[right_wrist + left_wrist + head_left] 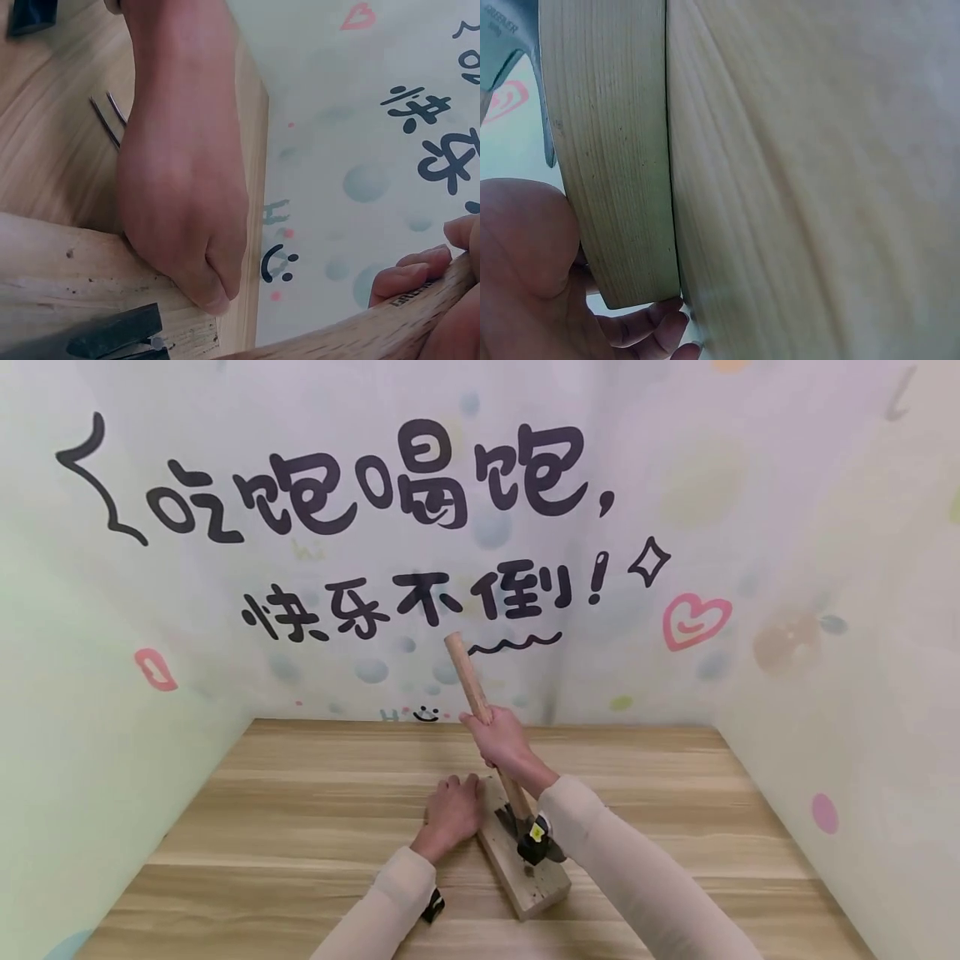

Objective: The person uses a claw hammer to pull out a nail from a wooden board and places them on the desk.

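My right hand (504, 739) grips the wooden handle of a claw hammer (467, 675), which leans up and away toward the back wall. The hammer's dark claw (116, 331) lies low over a wooden block (543, 893), with a small nail (159, 343) showing between its prongs; the wrist camera partly hides the hammer head in the head view. At the block's far end, my left hand (453, 810) holds the wood, thumb on top and fingers (656, 330) around the end face. Small dark holes mark the block's top.
Two thin metal nails (105, 120) lie on the wood-grain table (300, 827) beside my left hand. A printed cloth wall (630, 677) rises at the table's back edge, with side walls left and right. A black wrist camera (432, 906) sits at my left sleeve.
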`<state>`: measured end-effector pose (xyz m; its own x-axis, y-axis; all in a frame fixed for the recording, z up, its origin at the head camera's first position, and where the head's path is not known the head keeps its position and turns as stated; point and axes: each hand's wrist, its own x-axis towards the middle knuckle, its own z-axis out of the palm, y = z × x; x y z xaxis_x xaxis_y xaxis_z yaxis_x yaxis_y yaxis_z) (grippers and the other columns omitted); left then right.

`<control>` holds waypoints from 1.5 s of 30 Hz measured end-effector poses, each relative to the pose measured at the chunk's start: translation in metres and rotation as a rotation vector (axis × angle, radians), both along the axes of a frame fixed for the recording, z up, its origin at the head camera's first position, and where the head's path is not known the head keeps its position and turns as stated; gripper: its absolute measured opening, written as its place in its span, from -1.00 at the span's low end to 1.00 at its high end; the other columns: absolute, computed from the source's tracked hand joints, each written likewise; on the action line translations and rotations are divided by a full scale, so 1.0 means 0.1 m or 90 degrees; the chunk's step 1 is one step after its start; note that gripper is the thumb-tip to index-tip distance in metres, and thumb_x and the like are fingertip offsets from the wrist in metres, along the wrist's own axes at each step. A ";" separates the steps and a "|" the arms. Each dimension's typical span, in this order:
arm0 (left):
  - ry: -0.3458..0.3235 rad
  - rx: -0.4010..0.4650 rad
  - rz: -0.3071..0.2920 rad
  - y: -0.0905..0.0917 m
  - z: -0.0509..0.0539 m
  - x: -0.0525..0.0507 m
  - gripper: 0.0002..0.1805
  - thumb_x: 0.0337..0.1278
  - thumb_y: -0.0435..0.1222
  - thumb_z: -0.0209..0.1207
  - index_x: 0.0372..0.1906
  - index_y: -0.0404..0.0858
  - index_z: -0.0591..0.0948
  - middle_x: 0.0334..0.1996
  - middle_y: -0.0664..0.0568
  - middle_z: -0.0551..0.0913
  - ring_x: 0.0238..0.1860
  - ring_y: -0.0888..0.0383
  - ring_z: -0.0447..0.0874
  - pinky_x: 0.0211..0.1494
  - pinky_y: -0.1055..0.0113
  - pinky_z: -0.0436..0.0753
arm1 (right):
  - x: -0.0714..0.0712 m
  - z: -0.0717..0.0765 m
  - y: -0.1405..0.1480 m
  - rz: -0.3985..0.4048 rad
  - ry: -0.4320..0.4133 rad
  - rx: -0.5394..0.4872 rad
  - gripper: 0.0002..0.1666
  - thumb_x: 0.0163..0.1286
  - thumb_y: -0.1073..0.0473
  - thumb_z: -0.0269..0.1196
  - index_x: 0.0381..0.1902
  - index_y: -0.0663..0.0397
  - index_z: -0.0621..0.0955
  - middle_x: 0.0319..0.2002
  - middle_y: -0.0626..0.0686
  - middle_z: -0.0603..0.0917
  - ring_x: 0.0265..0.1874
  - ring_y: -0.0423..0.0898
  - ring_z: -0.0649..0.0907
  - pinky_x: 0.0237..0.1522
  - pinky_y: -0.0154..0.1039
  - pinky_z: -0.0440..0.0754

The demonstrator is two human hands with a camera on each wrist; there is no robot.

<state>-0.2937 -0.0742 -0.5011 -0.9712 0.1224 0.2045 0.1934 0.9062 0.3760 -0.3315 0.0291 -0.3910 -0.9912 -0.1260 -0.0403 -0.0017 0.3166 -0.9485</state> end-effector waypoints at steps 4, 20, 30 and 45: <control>-0.001 0.000 -0.005 0.03 0.00 0.02 -0.65 0.53 -0.17 -0.10 -0.07 -0.31 0.61 -0.28 -0.31 0.59 -0.25 -0.24 0.55 -0.31 -0.14 0.56 | 0.00 0.00 0.00 -0.005 0.019 -0.009 -0.62 0.44 -0.10 0.20 -0.38 0.07 0.46 -0.73 -0.09 0.33 -0.86 -0.22 0.32 -0.82 -0.35 0.28; -0.003 -0.065 0.031 0.09 -0.01 0.01 -0.64 0.52 -0.14 -0.10 -0.21 -0.31 0.57 -0.33 -0.26 0.59 -0.27 -0.20 0.57 -0.34 -0.10 0.57 | 0.10 -0.10 0.09 0.002 0.114 -0.061 -0.48 0.38 -0.26 0.22 -0.35 0.12 0.55 -0.74 -0.13 0.33 -0.78 -0.21 0.35 -0.76 -0.35 0.30; -0.034 -0.071 0.058 0.14 0.02 -0.05 -0.62 0.55 -0.12 -0.13 -0.14 -0.33 0.56 -0.28 -0.27 0.59 -0.21 -0.22 0.58 -0.30 -0.14 0.59 | 0.15 -0.10 0.22 0.036 0.154 -0.142 -0.49 0.37 -0.27 0.24 -0.43 0.04 0.48 -0.72 -0.11 0.34 -0.76 -0.20 0.34 -0.74 -0.33 0.28; -0.078 -0.114 0.015 0.14 0.04 -0.04 -0.64 0.52 -0.16 -0.10 0.01 -0.35 0.56 -0.20 -0.25 0.57 -0.16 -0.19 0.57 -0.22 -0.10 0.60 | 0.47 -0.03 0.40 0.037 0.207 -0.219 -0.69 0.49 0.08 0.20 -0.38 0.19 0.48 -0.75 -0.13 0.34 -0.79 -0.25 0.34 -0.74 -0.36 0.26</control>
<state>-0.2981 -0.0607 -0.4967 -0.9905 0.1229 0.0623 0.1340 0.9645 0.2276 -0.2844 0.0695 -0.3938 -0.9363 -0.1334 0.3248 -0.3244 -0.0256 -0.9456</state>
